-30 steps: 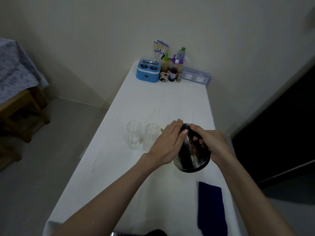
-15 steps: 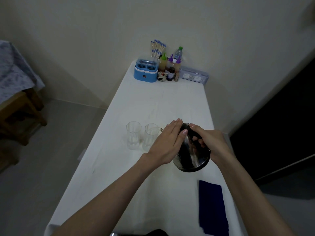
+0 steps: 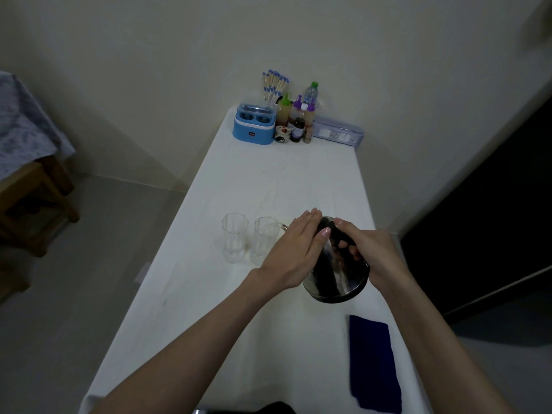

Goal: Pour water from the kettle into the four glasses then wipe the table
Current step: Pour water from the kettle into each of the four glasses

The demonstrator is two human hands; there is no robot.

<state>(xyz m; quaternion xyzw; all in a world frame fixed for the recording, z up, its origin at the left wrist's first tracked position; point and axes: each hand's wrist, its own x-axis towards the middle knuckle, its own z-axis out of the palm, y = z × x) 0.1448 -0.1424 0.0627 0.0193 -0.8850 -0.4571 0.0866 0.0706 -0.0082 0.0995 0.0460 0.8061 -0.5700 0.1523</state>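
A steel kettle (image 3: 337, 273) with a black base is tilted to the left over the white table (image 3: 268, 180), its spout at the rim of a clear glass (image 3: 264, 239). My right hand (image 3: 373, 249) grips its black handle. My left hand (image 3: 294, 252) lies flat against the kettle's lid and side, fingers together. A second clear glass (image 3: 234, 237) stands just left of the first. Any other glasses are hidden behind my hands. A folded dark blue cloth (image 3: 373, 363) lies at the near right of the table.
At the far end stand a blue appliance (image 3: 254, 128), several bottles (image 3: 298, 118), a bundle of blue-tipped sticks (image 3: 273, 85) and a long clear box (image 3: 339, 131). A wooden table with a patterned cloth (image 3: 21, 130) stands on the left. A dark doorway is on the right.
My hands and the kettle keep the same pose. Only my view has shifted slightly.
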